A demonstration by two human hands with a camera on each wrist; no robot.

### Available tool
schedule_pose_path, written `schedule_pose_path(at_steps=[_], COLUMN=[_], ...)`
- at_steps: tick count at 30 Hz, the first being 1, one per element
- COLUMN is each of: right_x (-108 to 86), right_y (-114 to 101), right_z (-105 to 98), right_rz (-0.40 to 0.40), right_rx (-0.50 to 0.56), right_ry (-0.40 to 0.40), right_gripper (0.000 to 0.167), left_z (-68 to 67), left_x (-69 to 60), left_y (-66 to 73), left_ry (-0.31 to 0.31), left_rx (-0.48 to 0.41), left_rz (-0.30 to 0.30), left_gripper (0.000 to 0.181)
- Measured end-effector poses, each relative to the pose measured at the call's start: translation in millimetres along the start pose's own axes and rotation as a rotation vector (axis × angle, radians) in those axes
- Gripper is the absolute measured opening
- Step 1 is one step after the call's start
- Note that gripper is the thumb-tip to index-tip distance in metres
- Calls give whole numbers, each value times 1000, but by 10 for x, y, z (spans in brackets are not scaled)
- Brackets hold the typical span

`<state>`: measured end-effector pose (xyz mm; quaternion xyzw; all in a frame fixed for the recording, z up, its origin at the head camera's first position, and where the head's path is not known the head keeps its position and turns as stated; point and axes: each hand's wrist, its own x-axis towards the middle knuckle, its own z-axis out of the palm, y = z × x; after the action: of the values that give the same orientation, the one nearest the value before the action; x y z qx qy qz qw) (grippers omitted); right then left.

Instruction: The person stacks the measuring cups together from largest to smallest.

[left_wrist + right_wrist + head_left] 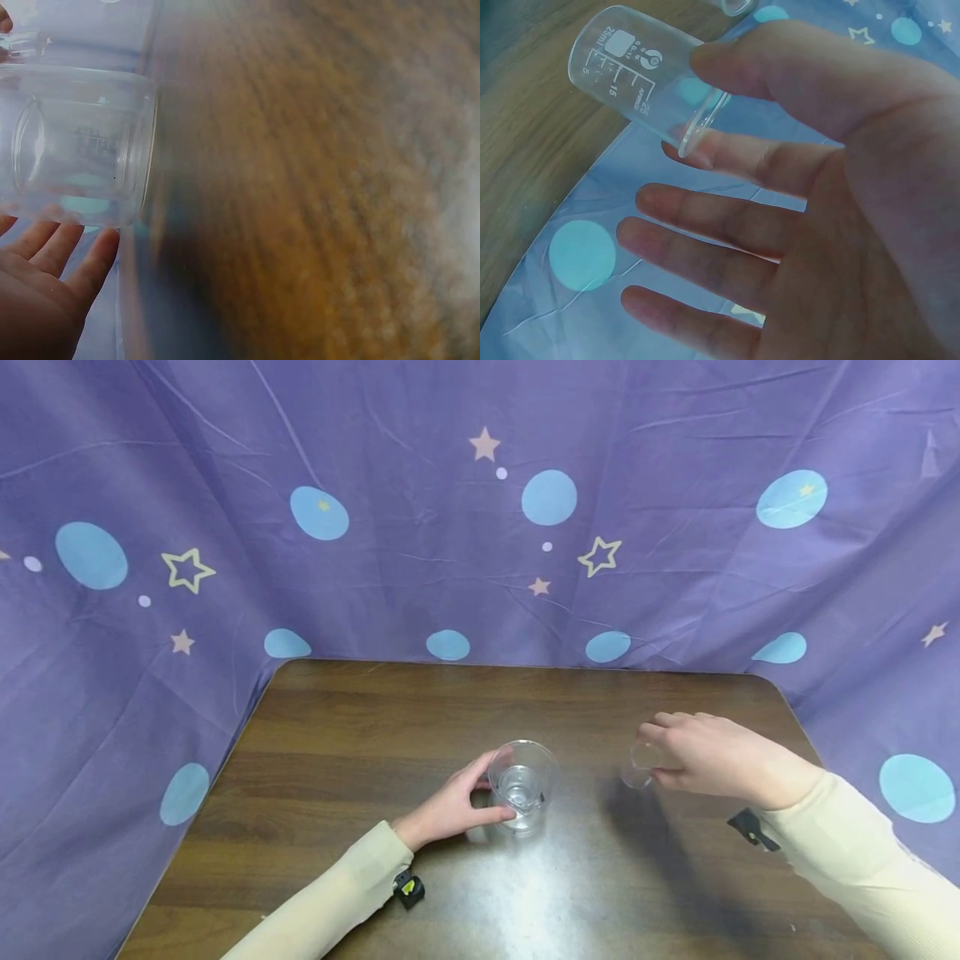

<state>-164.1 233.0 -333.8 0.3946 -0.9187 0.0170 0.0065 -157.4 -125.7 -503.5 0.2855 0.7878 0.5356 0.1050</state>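
My left hand (453,806) holds a large clear glass beaker (551,772) on the table, thumb on the near side and fingers on the far side. A smaller glass vessel (75,142) sits nested inside it. To the right, my right hand (720,760) pinches a small 25 ml beaker (634,71) by its rim between thumb and index finger. The other fingers (705,262) of that hand are extended, away from the glass. Whether the small beaker's base touches the table I cannot tell.
Both beakers are over a brown wood-grain table (360,718) with rounded far corners. A purple curtain (420,527) with stars and blue dots surrounds its back and sides. Small dark camera mounts (408,889) sit at both wrists.
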Motion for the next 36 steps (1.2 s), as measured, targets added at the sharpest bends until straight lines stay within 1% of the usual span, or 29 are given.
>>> schedule_pose_path(at_steps=[4,9,20,25,32,36], right_x=[48,125,291,367,465,512], right_y=[-55,-133,-290,-352,-439,-484], right_z=[-16,-46,-105,-128,-158,-159], right_rz=[-29,-48,-52,-75,-104,-122], right_rx=[-2,-8,-41,-45,-47,-58], right_ry=[3,-18,-63,-56,-58,-38], right_gripper=[32,35,39,38,39,38], left_z=[-1,2,2,-4,-2,-6], left_x=[3,2,0,-4,7,3], left_y=[4,-8,-24,-20,-38,-31], left_ry=[-1,0,-5,-7,-7,-10], left_rx=[-2,-1,-4,2,3,3], left_rz=[0,-1,-2,-2,22,13], left_gripper=[89,89,89,89,88,89])
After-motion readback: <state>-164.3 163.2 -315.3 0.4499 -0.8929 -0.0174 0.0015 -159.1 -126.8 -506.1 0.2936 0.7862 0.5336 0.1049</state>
